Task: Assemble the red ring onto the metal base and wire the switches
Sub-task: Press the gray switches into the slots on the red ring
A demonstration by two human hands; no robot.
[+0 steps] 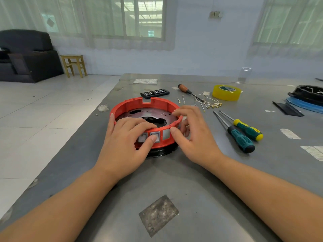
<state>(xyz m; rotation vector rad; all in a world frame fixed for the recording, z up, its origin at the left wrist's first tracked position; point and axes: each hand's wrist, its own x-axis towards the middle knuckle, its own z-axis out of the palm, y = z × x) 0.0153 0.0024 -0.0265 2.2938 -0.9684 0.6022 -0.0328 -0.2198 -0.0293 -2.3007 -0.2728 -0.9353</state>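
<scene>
The red ring (139,105) sits on the metal base (139,114), which rests on a black rim (162,151) on the grey table. Two white rocker switches (155,136) are set in the ring's front wall, beside an empty square slot (166,134). My left hand (125,145) grips the ring's front left, fingers over the rim and thumb pressing on the right switch. My right hand (190,135) holds the ring's right side, fingers curled over the rim, thumb on the outer wall by the empty slot. White wires with brass terminals (209,103) lie behind to the right.
Two green-handled screwdrivers (243,135) lie right of the ring. Behind are a wooden-handled screwdriver (185,89), a yellow tape roll (226,93) and a black bit case (155,93). A black and blue part (307,98) sits far right. The table's left edge runs diagonally.
</scene>
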